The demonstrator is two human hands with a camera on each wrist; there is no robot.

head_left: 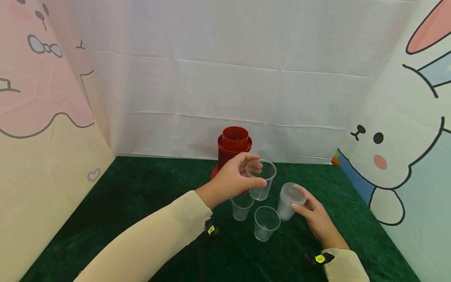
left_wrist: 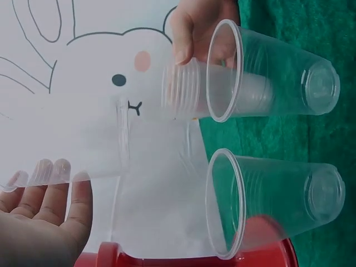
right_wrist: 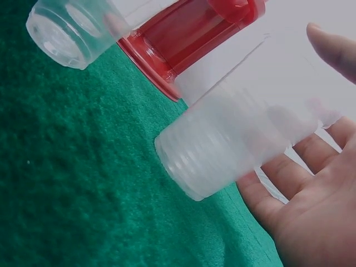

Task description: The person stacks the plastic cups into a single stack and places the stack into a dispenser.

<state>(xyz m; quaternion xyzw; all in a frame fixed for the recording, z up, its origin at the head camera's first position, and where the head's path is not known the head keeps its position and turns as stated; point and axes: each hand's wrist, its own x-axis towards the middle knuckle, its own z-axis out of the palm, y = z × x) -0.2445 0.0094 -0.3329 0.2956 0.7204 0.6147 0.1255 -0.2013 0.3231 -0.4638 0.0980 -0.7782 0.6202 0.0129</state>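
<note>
Cup [head_left: 262,189] in left hand [head_left: 235,175]

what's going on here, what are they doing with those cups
A person's left hand holds a clear plastic cup up off the green cloth, while their right hand holds a stack of nested cups. Two single cups stand upright on the cloth, a nearer cup and a farther cup. A red cylindrical object stands behind them.
</note>
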